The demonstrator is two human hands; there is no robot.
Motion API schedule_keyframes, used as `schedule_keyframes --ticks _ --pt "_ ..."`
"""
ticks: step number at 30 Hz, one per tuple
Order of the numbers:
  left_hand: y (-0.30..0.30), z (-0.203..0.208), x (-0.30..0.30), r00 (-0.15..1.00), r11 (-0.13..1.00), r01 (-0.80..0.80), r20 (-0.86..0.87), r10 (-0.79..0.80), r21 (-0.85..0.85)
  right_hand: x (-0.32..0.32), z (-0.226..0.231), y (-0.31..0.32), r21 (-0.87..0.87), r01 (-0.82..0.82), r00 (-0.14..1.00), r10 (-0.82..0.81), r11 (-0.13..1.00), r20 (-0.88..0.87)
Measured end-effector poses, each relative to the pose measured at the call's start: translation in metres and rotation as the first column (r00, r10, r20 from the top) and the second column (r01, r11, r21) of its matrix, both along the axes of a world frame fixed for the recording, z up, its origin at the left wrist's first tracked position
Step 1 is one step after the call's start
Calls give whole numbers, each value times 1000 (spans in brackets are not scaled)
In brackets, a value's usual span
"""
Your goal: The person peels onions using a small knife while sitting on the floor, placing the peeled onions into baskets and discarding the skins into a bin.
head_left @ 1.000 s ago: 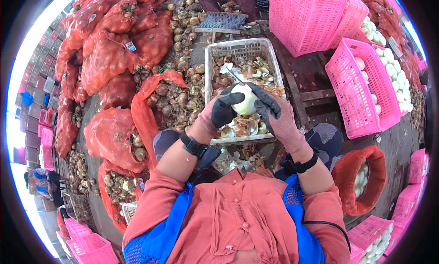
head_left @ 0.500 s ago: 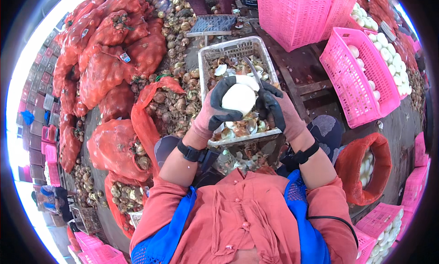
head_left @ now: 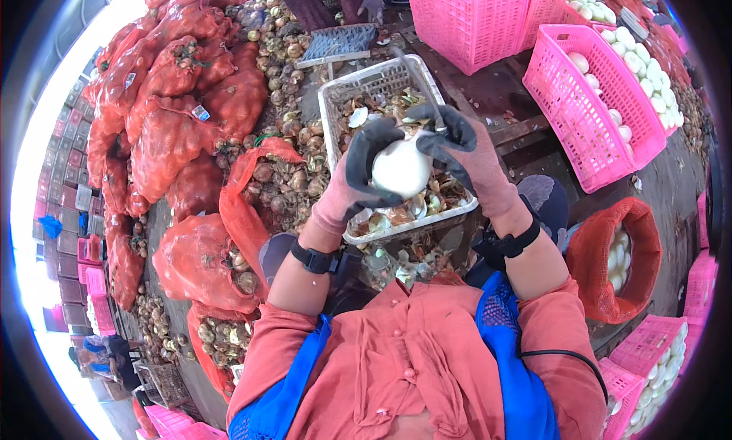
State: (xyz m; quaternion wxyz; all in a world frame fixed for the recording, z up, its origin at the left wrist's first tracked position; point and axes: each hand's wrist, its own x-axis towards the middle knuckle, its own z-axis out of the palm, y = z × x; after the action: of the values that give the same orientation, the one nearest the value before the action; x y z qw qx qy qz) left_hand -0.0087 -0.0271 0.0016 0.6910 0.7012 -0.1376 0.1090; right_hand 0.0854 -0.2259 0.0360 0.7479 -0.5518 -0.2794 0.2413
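Observation:
A peeled white onion [head_left: 401, 170] is cupped in my left hand [head_left: 360, 169], which wears a dark-coated pink glove. My right hand [head_left: 463, 152], gloved the same way, is closed round a knife [head_left: 421, 85]. Its blade points up and away from me, over the crate. The right fingers also touch the onion's upper right side. Both hands are above a white plastic crate [head_left: 412, 226] that contains onion skins and scraps [head_left: 415, 205]. The knife's handle is mostly hidden in my right hand.
Red mesh sacks [head_left: 175, 127] are heaped at the left beside loose unpeeled onions [head_left: 293, 173]. Pink crates [head_left: 591, 116] of peeled onions stand at the right, near an opened red sack [head_left: 648, 268]. Beyond the white crate are a brush-like grey block [head_left: 339, 43] and another person's gloved hand [head_left: 372, 5].
My right hand has turned and shifted over the onion's top, swinging the knife blade farther away from me. The onion sits slightly lower. Another person's gloved hand has appeared at the top.

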Motion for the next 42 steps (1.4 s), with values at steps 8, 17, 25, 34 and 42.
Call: schedule_keyframes --ticks 8,17,25,34,42 --pt "-25 -12 2 928 964 -140 -369 48 -228 -6 -34 12 -28 146 969 -137 989 203" --pt "-22 -1 1 948 775 176 -108 -300 -607 10 -7 -13 65 -1 942 22 998 -335" --pt "-2 -4 -2 918 568 251 5 -397 -784 17 -13 -11 -33 35 956 -43 999 -290" --pt "8 -5 1 997 618 12 -35 -64 -786 -28 -27 12 -102 283 746 -152 954 649" --pt "-3 0 2 995 713 -97 -75 62 -694 -44 -11 19 -502 464 545 211 730 811"
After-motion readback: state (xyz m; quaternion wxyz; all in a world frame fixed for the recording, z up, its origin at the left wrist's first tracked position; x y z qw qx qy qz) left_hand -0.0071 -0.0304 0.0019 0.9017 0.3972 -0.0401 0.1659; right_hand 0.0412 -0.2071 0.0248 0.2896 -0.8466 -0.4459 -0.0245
